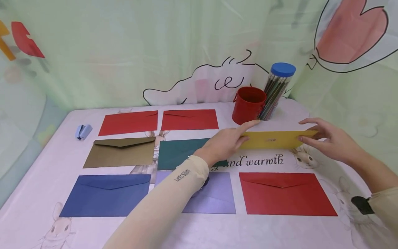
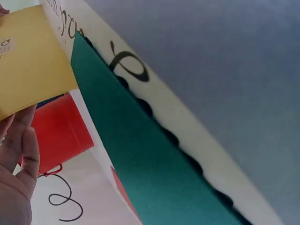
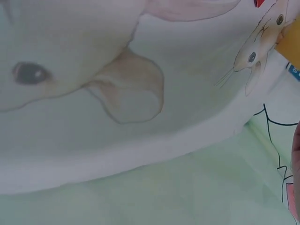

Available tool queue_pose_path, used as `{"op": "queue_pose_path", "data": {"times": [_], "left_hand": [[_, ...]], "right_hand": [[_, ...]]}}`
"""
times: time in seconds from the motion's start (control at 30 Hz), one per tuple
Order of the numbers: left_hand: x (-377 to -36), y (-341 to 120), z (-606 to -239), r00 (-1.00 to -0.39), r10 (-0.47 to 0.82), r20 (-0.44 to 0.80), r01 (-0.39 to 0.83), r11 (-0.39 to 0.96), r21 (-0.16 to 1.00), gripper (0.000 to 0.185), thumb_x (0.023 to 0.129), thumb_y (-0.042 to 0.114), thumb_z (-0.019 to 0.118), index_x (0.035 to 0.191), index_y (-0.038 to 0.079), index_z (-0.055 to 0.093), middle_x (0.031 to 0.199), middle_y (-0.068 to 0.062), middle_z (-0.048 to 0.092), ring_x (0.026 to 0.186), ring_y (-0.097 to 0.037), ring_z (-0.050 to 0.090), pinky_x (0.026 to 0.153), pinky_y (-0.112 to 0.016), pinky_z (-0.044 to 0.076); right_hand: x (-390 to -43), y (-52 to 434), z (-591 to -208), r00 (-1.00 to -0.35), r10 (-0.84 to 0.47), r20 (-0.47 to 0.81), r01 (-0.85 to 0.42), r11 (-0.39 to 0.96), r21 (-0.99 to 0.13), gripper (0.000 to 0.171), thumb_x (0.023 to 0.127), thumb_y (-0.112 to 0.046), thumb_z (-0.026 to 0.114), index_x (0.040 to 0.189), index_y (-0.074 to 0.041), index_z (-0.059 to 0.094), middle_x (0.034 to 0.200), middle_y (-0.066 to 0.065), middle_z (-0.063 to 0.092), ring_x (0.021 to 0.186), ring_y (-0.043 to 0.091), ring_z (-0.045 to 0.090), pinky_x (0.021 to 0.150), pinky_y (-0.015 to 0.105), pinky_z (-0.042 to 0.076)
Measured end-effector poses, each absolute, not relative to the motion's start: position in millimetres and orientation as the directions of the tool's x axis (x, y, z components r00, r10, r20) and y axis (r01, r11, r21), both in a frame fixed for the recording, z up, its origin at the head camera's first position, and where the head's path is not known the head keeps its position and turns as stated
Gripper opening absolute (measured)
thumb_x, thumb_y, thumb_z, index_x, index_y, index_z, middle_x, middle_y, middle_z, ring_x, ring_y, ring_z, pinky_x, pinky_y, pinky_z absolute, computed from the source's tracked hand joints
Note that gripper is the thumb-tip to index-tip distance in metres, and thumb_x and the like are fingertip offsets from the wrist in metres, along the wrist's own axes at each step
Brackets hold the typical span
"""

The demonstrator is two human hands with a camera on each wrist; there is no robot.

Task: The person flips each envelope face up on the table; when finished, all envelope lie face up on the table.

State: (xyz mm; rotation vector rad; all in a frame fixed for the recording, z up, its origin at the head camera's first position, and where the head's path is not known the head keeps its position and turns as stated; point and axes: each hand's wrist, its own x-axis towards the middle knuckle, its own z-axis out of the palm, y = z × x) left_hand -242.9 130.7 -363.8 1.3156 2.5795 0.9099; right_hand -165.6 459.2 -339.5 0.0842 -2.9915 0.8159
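Observation:
A yellow envelope [image 1: 267,140] with a small printed mark is held up on edge between both hands, over the right half of the table. My left hand [image 1: 224,144] pinches its left end, and in the left wrist view the fingers [image 2: 29,150] curl behind the paper. At the other end my right hand [image 1: 332,140] grips the corner, thumb in front. Under the left wrist lies a green envelope [image 1: 177,154], partly covered by the hand. A lilac envelope [image 1: 217,193] is half hidden by the left forearm. Nearer me on the right is a red envelope [image 1: 280,197].
Two more red envelopes [image 1: 190,121] lie in the back row. A brown envelope [image 1: 122,155] and a blue envelope [image 1: 107,199] are on the left, near a small light-blue stapler [image 1: 83,132]. Behind the yellow envelope stand a red bucket [image 1: 247,109] and a blue-lidded pencil tube [image 1: 278,90].

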Motion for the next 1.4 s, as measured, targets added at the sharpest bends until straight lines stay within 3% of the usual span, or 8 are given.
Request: {"op": "queue_pose_path", "data": {"times": [0.1,0.17,0.43,0.7,1.0,1.2,1.4], "left_hand": [[-242.6,131.5,-365.2,-0.632,0.758,0.162,0.697,0.463,0.548,0.059,0.104,0.024,0.056,0.156,0.039,0.032,0.137,0.009,0.056,0.107,-0.005,0.055,0.092,-0.018,0.045],[-242.1,131.6,-366.5,-0.639,0.755,0.150,0.691,0.477,0.544,0.055,0.103,0.022,0.058,0.153,0.037,0.039,0.143,0.010,0.051,0.117,-0.005,0.051,0.097,-0.017,0.042],[-239.0,132.9,-371.5,-0.704,0.709,0.038,0.595,0.559,0.577,0.070,0.093,0.019,0.073,0.151,0.037,0.037,0.139,0.002,0.043,0.113,-0.009,0.047,0.089,-0.022,0.048],[-237.4,135.9,-374.9,-0.778,0.623,-0.078,0.467,0.657,0.592,0.076,0.082,0.027,0.085,0.147,0.035,0.048,0.131,0.001,0.040,0.109,-0.012,0.047,0.078,-0.021,0.053],[-230.2,137.7,-369.2,-0.771,0.619,-0.148,0.540,0.759,0.365,0.073,0.080,0.044,0.082,0.146,0.034,0.054,0.129,0.002,0.048,0.114,-0.013,0.042,0.094,-0.037,0.041],[-230.3,136.1,-366.2,-0.775,0.606,-0.181,0.552,0.788,0.273,0.069,0.078,0.050,0.081,0.142,0.039,0.058,0.125,0.000,0.043,0.113,-0.017,0.037,0.091,-0.034,0.038],[-229.2,135.1,-365.7,-0.765,0.621,-0.169,0.578,0.779,0.243,0.068,0.080,0.049,0.081,0.142,0.037,0.057,0.126,0.000,0.042,0.111,-0.017,0.039,0.092,-0.035,0.039]], "right_hand": [[-168.1,456.1,-339.7,-0.998,-0.023,0.054,-0.048,0.848,-0.527,0.056,0.094,-0.027,0.074,0.141,-0.010,0.048,0.122,0.024,0.063,0.098,0.036,0.067,0.068,0.019,0.049],[-169.3,454.2,-339.9,-0.999,-0.013,0.051,-0.039,0.837,-0.545,0.056,0.094,-0.027,0.073,0.140,-0.009,0.046,0.123,0.025,0.061,0.100,0.038,0.066,0.068,0.018,0.049],[-172.9,451.0,-341.9,-0.998,0.001,0.057,-0.032,0.820,-0.571,0.046,0.094,-0.020,0.075,0.125,-0.001,0.048,0.125,0.022,0.050,0.106,0.051,0.060,0.066,0.012,0.050],[-184.7,450.7,-349.2,-0.997,-0.026,-0.075,0.012,0.884,-0.467,0.047,0.087,-0.036,0.081,0.117,-0.006,0.059,0.124,0.024,0.052,0.102,0.044,0.062,0.065,0.027,0.052],[-191.7,445.0,-357.4,-0.977,-0.037,-0.210,0.052,0.914,-0.403,0.055,0.081,-0.043,0.084,0.118,-0.006,0.065,0.122,0.025,0.052,0.094,0.035,0.058,0.063,0.034,0.052],[-193.6,439.5,-365.7,-0.967,-0.051,-0.249,0.040,0.938,-0.345,0.049,0.082,-0.039,0.083,0.113,-0.005,0.066,0.116,0.026,0.056,0.093,0.036,0.055,0.062,0.035,0.050],[-191.3,432.4,-364.1,-0.977,-0.029,-0.210,0.015,0.979,-0.203,0.049,0.080,-0.044,0.082,0.107,-0.005,0.069,0.123,0.031,0.053,0.101,0.044,0.052,0.079,0.056,0.051]]}}
